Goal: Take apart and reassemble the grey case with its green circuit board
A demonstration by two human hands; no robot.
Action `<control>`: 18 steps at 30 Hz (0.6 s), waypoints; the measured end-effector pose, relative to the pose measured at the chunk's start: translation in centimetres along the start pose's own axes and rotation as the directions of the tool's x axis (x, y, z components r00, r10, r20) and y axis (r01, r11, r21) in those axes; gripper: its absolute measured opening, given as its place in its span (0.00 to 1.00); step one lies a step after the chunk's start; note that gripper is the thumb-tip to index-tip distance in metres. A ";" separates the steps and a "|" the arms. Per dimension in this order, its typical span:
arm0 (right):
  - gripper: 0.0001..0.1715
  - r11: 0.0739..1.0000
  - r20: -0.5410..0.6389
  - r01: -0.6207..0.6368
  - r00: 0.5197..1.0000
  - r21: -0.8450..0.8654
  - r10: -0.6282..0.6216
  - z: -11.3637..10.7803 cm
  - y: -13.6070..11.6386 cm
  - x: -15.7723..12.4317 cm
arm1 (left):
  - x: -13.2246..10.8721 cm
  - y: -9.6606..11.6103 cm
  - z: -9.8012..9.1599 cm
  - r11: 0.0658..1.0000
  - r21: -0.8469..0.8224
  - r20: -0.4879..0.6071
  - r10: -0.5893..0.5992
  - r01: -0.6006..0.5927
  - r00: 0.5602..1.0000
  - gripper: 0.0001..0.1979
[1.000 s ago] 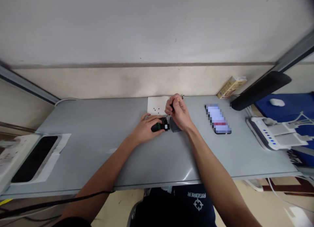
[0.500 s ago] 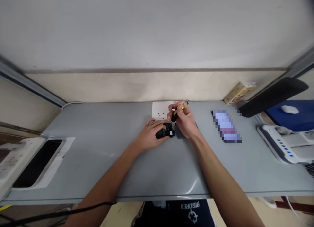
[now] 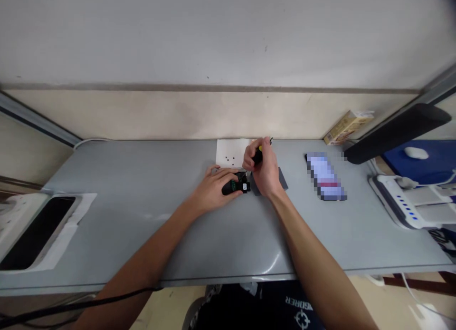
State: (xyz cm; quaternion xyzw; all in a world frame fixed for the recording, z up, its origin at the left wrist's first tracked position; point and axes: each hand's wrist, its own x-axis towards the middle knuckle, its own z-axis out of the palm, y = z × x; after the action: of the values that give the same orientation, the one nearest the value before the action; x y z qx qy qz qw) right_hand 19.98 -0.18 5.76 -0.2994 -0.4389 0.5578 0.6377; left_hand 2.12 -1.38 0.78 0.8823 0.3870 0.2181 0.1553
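Note:
My left hand (image 3: 213,189) is closed around a small black device (image 3: 242,186) on the desk, with a green circuit board and a white label showing. Its fingers lie over the far side and the thumb along the near side. My right hand (image 3: 265,170) is wrapped round the black and yellow handle of a screwdriver (image 3: 259,154), just right of the device. The screwdriver's tip is hidden or too small to make out. Under the right wrist lies a dark grey flat piece (image 3: 282,179). Behind the hands, white paper (image 3: 224,148) bears several tiny black pieces, probably screws.
A phone with a lit, blurred screen (image 3: 326,177) lies on the right of the grey desk (image 3: 142,216). Beyond it are a small box (image 3: 347,126), a black cylinder-like object (image 3: 395,135) and a white power strip (image 3: 399,201). A dark phone (image 3: 39,230) lies far left.
My right hand has turned and drawn the screwdriver's handle more into the fist, uncovering more of the grey piece. My left hand still holds the device. The whole view has shifted slightly.

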 end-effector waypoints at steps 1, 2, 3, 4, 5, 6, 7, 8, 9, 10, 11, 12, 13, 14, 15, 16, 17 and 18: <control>0.32 1.000 0.000 0.006 1.000 0.008 -0.006 0.0 0.0 0.0 | 0.0 0.0 0.0 1.000 0.000 -0.002 0.002 -0.002 1.000 0.12; 0.31 1.000 0.004 0.008 1.000 0.019 -0.008 0.0 -0.1 0.0 | 0.0 0.0 0.0 1.000 0.001 -0.003 0.003 -0.003 1.000 0.12; 0.30 1.000 0.013 0.006 1.000 0.029 -0.006 -0.1 -0.1 0.1 | 0.0 -0.1 0.0 1.000 0.003 -0.002 0.005 -0.005 1.000 0.13; 0.29 0.999 0.025 0.001 1.000 0.037 -0.002 -0.2 -0.2 0.1 | 0.0 -0.1 0.0 1.000 0.007 -0.004 0.006 -0.006 1.000 0.13; 0.28 0.999 0.040 -0.005 0.999 0.037 0.003 -0.3 -0.3 0.0 | 0.0 -0.2 0.0 1.000 0.013 -0.004 0.007 -0.007 1.000 0.13; 0.26 1.000 0.058 -0.011 0.998 0.028 0.009 -0.5 -0.3 0.0 | 0.0 -0.2 0.1 1.000 0.018 -0.004 0.008 -0.008 1.000 0.13; 0.23 1.000 0.072 -0.012 0.997 0.013 0.011 -0.7 -0.4 0.0 | -0.1 -0.3 0.1 1.000 0.024 -0.006 0.009 -0.008 1.000 0.13; 0.21 1.000 0.080 -0.005 0.997 -0.001 0.005 -0.9 -0.4 0.0 | -0.1 -0.3 0.1 1.000 0.027 -0.009 0.011 -0.010 1.000 0.12; 0.20 1.000 0.082 0.004 0.997 -0.012 -0.003 -1.1 -0.4 0.0 | -0.1 -0.3 0.1 0.999 0.030 -0.011 0.014 -0.014 1.000 0.12; 0.19 1.000 0.077 0.012 0.997 -0.020 -0.011 -1.4 -0.3 0.1 | -0.1 -0.3 0.1 0.999 0.032 -0.010 0.018 -0.018 1.000 0.12; 0.20 0.999 0.066 0.021 0.998 -0.031 -0.019 -1.6 -0.3 0.1 | -0.1 -0.2 0.1 0.999 0.032 -0.007 0.022 -0.022 1.000 0.12; 0.21 0.999 0.050 0.029 0.998 -0.044 -0.027 -1.8 -0.2 0.2 | -0.1 -0.2 0.1 0.999 0.030 -0.006 0.027 -0.027 1.000 0.11; 0.22 0.998 0.033 0.038 0.999 -0.058 -0.036 -1.9 -0.1 0.3 | -0.1 -0.1 0.0 0.999 0.026 -0.003 0.030 -0.030 1.000 0.11; 0.24 0.997 0.020 0.045 0.999 -0.068 -0.043 -2.0 0.0 0.4 | -0.1 -0.1 0.0 0.999 0.019 0.000 0.031 -0.031 1.000 0.11; 0.25 0.996 0.007 0.052 0.999 -0.069 -0.052 -2.0 0.1 0.4 | -0.1 0.0 -0.1 0.999 0.011 0.001 0.032 -0.032 0.999 0.11; 0.26 0.997 -0.005 0.058 0.998 -0.056 -0.058 -1.9 0.2 0.4 | 0.0 0.0 -0.1 0.999 0.003 0.002 0.033 -0.033 0.999 0.11; 0.27 0.998 -0.014 0.059 0.998 -0.035 -0.059 -1.8 0.3 0.4 | 0.0 0.0 -0.1 0.999 -0.004 0.004 0.034 -0.034 0.999 0.11; 0.28 0.998 -0.021 0.056 0.998 -0.013 -0.056 -1.6 0.4 0.4 | 0.0 0.0 -0.2 0.999 -0.007 0.006 0.035 -0.035 0.999 0.11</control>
State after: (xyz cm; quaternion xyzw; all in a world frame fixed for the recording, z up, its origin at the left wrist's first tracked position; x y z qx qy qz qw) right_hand 21.27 0.46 4.80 -0.2970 -0.4437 0.5338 0.6558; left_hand 2.04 -1.42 0.93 0.8891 0.3702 0.2194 0.1558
